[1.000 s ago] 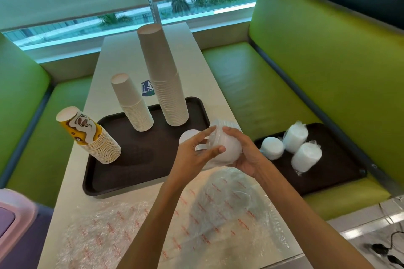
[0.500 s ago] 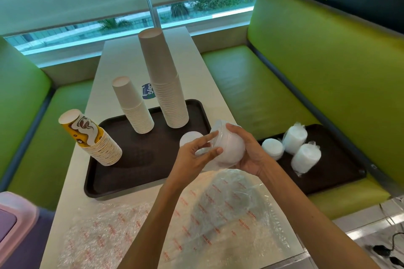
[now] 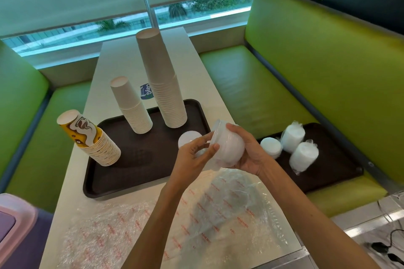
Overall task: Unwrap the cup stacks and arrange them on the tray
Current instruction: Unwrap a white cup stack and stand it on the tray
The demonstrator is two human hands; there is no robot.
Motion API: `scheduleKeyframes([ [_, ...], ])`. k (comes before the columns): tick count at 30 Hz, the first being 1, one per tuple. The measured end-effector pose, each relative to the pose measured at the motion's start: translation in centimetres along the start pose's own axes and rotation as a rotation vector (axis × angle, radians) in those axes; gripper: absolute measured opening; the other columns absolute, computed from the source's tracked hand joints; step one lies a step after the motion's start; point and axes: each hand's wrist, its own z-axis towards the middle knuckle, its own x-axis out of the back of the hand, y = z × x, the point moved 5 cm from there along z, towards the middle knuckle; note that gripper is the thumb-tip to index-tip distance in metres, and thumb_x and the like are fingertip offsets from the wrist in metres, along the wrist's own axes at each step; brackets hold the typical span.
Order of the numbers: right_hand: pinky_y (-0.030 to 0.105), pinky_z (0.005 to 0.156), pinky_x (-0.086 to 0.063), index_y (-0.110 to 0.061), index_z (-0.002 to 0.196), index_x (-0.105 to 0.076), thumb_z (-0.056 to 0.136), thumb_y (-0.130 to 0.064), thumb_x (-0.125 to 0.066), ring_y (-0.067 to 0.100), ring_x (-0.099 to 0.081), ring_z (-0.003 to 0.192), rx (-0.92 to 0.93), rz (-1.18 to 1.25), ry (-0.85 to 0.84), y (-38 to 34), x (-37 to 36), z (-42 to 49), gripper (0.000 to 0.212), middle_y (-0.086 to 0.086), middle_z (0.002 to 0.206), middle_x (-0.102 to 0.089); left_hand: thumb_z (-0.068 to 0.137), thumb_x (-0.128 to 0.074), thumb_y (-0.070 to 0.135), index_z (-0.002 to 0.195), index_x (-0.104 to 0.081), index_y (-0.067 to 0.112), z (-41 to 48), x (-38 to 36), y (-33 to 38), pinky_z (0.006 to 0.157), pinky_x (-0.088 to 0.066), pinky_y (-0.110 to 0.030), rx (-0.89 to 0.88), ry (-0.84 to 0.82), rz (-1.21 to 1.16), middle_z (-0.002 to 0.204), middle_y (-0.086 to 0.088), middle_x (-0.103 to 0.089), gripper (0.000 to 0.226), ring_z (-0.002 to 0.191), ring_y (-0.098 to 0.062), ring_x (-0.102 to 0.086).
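A dark tray (image 3: 122,183) on the white table carries a tall white cup stack (image 3: 162,81), a shorter white stack (image 3: 131,107), a leaning yellow printed stack (image 3: 89,140) and a small white lid pile (image 3: 188,138). Just above the tray's near right corner, my right hand (image 3: 247,153) cups a plastic-wrapped stack of white lids (image 3: 228,148) from the right. My left hand (image 3: 192,157) pinches the clear wrap at the stack's left end.
Empty clear wrappers with red print (image 3: 185,225) cover the near table. A second dark tray (image 3: 328,172) on the green bench at right holds three wrapped white stacks (image 3: 293,138). A pink-lidded bin (image 3: 13,229) sits at lower left.
Both hands lifted the wrapped stack slightly and turned it, so its open end tilts more upward. My left fingers moved along the wrap.
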Motion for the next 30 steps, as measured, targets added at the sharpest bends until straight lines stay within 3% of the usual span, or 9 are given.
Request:
scheduleKeyframes([
  [4, 0.037, 0.059, -0.058, -0.02, 0.111, -0.057, 0.079, -0.04, -0.06, 0.025, -0.063, 0.082, 0.0, 0.005, 0.016, -0.09, 0.13, -0.09, 0.038, 0.01, 0.093, -0.065, 0.082, -0.057, 0.035, 0.107, -0.06, 0.038, 0.0, 0.03, -0.24, 0.082, -0.055, -0.022, -0.02, 0.018, 0.015, 0.104, 0.017, -0.066, 0.025, 0.098, -0.003, -0.066],
  [7, 0.039, 0.061, -0.058, -0.019, 0.117, -0.056, 0.071, -0.041, -0.063, 0.026, -0.062, 0.085, 0.006, 0.015, 0.016, -0.13, 0.11, -0.13, 0.052, 0.01, 0.096, -0.064, 0.09, -0.056, 0.025, 0.107, -0.059, 0.038, 0.0, -0.22, -0.22, 0.08, -0.054, -0.019, -0.027, 0.031, 0.009, 0.104, 0.017, -0.065, 0.022, 0.097, -0.003, -0.066],
  [9, 0.038, 0.06, -0.059, -0.018, 0.126, -0.053, 0.07, -0.041, -0.064, 0.027, -0.062, 0.087, 0.013, 0.008, 0.02, -0.12, 0.08, -0.05, 0.061, 0.011, 0.1, -0.064, 0.089, -0.055, 0.029, 0.11, -0.058, 0.037, 0.0, -0.36, -0.35, 0.082, -0.054, -0.021, -0.022, 0.037, 0.012, 0.108, 0.014, -0.064, 0.023, 0.101, -0.006, -0.064],
  [13, 0.035, 0.056, -0.057, -0.017, 0.126, -0.054, 0.072, -0.042, -0.063, 0.026, -0.063, 0.084, 0.018, -0.049, 0.034, -0.21, 0.15, -0.04, 0.06, 0.011, 0.098, -0.065, 0.075, -0.063, 0.042, 0.122, -0.058, 0.026, 0.03, -0.53, -0.28, 0.081, -0.055, -0.022, -0.036, 0.031, 0.031, 0.112, 0.017, -0.062, 0.05, 0.103, -0.001, -0.061],
  [16, 0.036, 0.057, -0.058, -0.017, 0.12, -0.056, 0.069, -0.043, -0.063, 0.026, -0.062, 0.084, 0.02, -0.084, 0.024, -0.21, 0.27, -0.13, 0.058, 0.011, 0.097, -0.065, 0.071, -0.067, 0.042, 0.118, -0.059, 0.029, 0.21, -0.4, -0.12, 0.078, -0.054, -0.018, -0.048, 0.048, 0.049, 0.107, 0.024, -0.06, 0.049, 0.1, 0.002, -0.061],
  [21, 0.038, 0.059, -0.059, -0.016, 0.121, -0.056, 0.068, -0.043, -0.064, 0.027, -0.062, 0.091, 0.014, -0.093, 0.027, -0.17, 0.25, -0.25, 0.06, 0.012, 0.102, -0.064, 0.074, -0.065, 0.043, 0.12, -0.06, 0.024, 0.28, -0.35, -0.39, 0.082, -0.056, -0.023, -0.045, 0.052, 0.036, 0.109, 0.019, -0.062, 0.05, 0.103, -0.006, -0.063],
  [27, 0.043, 0.069, -0.056, -0.02, 0.105, -0.057, 0.069, -0.04, -0.062, 0.026, -0.061, 0.09, 0.03, -0.085, 0.026, -0.19, 0.36, -0.38, 0.042, 0.011, 0.099, -0.063, 0.076, -0.061, 0.043, 0.115, -0.058, 0.03, 0.09, -0.41, -0.32, 0.081, -0.056, -0.024, -0.046, 0.063, 0.024, 0.11, 0.016, -0.062, 0.041, 0.102, -0.008, -0.063],
  [30, 0.042, 0.067, -0.056, -0.021, 0.104, -0.057, 0.081, -0.036, -0.06, 0.024, -0.061, 0.087, 0.04, -0.08, 0.04, -0.15, 0.5, -0.44, 0.028, 0.01, 0.097, -0.063, 0.084, -0.062, 0.035, 0.116, -0.057, 0.029, 0.14, -0.47, -0.52, 0.083, -0.057, -0.027, -0.04, 0.083, 0.031, 0.111, 0.013, -0.061, 0.033, 0.103, -0.012, -0.062],
])
